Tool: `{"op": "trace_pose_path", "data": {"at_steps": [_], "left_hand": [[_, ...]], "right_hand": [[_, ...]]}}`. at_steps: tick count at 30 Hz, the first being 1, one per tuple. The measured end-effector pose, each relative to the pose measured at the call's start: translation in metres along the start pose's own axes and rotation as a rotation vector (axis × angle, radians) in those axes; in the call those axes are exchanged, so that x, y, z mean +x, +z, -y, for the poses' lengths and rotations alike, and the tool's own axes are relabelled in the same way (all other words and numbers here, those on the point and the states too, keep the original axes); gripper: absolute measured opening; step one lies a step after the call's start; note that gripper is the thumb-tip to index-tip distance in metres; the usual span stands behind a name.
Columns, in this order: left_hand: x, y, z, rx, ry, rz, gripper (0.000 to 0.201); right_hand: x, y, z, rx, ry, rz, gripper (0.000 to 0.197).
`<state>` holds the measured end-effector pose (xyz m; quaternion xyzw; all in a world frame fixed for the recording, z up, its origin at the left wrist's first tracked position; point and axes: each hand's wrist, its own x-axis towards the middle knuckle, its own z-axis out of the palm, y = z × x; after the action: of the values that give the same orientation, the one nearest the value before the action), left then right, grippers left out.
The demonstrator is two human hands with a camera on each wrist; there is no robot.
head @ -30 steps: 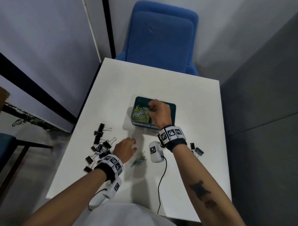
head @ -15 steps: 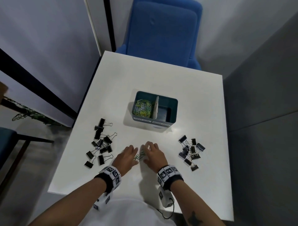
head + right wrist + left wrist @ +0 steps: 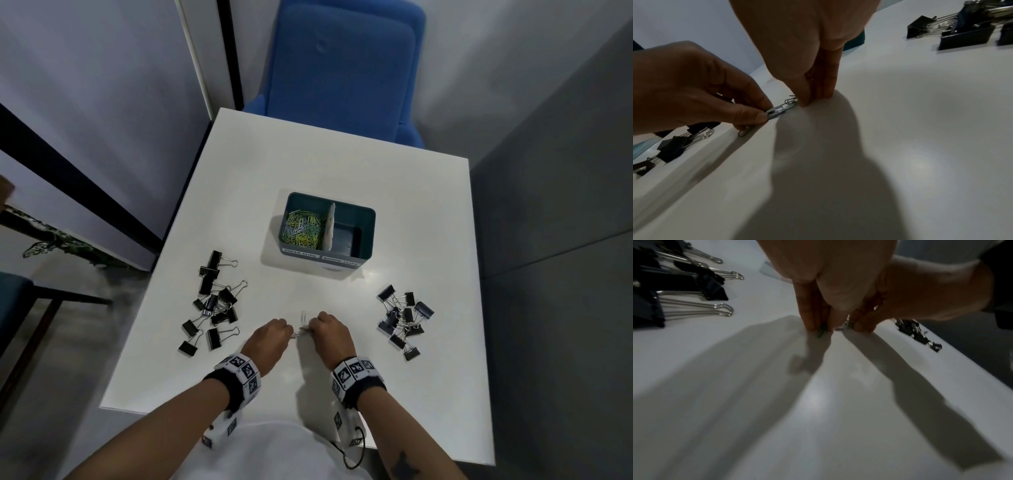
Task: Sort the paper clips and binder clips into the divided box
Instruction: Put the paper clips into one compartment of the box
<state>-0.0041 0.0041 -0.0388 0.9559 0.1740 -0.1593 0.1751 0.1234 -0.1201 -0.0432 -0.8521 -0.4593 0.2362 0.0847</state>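
The teal divided box [image 3: 368, 219] stands mid-table; its left compartment holds yellow and green paper clips [image 3: 303, 228], its right compartment is bare. Both hands meet near the front edge over a few loose paper clips [image 3: 786, 105]. My left hand [image 3: 764, 116] pinches one end of these clips between thumb and forefinger, and another clip [image 3: 745, 131] lies under it. My right hand [image 3: 813, 99] has its fingertips bunched down on the other end. A white clip [image 3: 303, 317] lies just beyond the hands. Black binder clips lie in a left pile [image 3: 215, 305] and a right pile [image 3: 404, 318].
The white table [image 3: 308, 164] is small, with its front edge close behind my wrists. A blue chair [image 3: 342, 68] stands at the far side, a grey partition at the right. A cable [image 3: 356, 452] hangs from my right wrist.
My right hand left the box and came back to the front of the table. Both hands closed in on the loose paper clips, and the left hand now pinches them.
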Motion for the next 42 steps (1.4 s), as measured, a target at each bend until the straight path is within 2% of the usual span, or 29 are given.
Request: {"op": "trace_pose_path", "data": {"at_steps": [3, 7, 11, 14, 18, 20, 24, 28, 31, 34, 37, 39, 42], "left_hand": [[0.001, -0.003, 0.006, -0.106, -0.035, -0.045, 0.030], [-0.001, -0.038, 0.002, -0.291, -0.061, -0.159, 0.003], [0.013, -0.091, -0.003, -0.397, 0.018, -0.309, 0.005], [0.038, -0.137, -0.001, -0.441, 0.004, -0.431, 0.008], [0.077, -0.190, 0.003, -0.432, -0.025, -0.564, 0.007], [0.092, -0.205, 0.003, -0.419, -0.044, -0.584, 0.007], [0.103, -0.206, 0.012, -0.473, -0.142, -0.481, 0.025], [0.081, -0.175, 0.015, -0.392, -0.146, -0.533, 0.011], [0.053, -0.137, 0.010, -0.325, -0.109, -0.430, 0.011], [0.030, -0.094, 0.009, -0.270, -0.062, -0.193, 0.011], [0.015, -0.059, 0.009, -0.187, -0.014, -0.029, 0.025], [0.008, -0.045, 0.012, -0.169, 0.019, 0.024, 0.032], [0.001, -0.035, 0.014, -0.102, 0.112, 0.020, 0.038]], "right_hand": [[-0.002, -0.005, -0.003, 0.022, 0.038, 0.008, 0.005], [-0.005, -0.015, -0.007, 0.105, 0.111, 0.024, 0.016], [-0.013, -0.022, -0.014, 0.232, 0.211, 0.060, 0.019], [-0.017, -0.028, -0.019, 0.359, 0.287, 0.047, 0.015], [-0.015, -0.051, -0.018, 0.394, 0.256, 0.010, 0.009], [-0.006, -0.070, -0.012, 0.404, 0.217, -0.020, 0.007], [0.020, -0.118, 0.004, 0.435, 0.164, -0.138, 0.008], [0.057, -0.155, 0.021, 0.447, 0.121, -0.297, 0.009], [0.090, -0.173, 0.031, 0.442, 0.094, -0.364, 0.009], [0.116, -0.182, 0.038, 0.339, 0.083, -0.371, 0.011], [0.117, -0.178, 0.043, 0.227, 0.033, -0.365, 0.014], [0.105, -0.166, 0.045, 0.182, -0.066, -0.301, 0.014], [0.084, -0.133, 0.040, 0.112, -0.176, -0.157, 0.008]]}}
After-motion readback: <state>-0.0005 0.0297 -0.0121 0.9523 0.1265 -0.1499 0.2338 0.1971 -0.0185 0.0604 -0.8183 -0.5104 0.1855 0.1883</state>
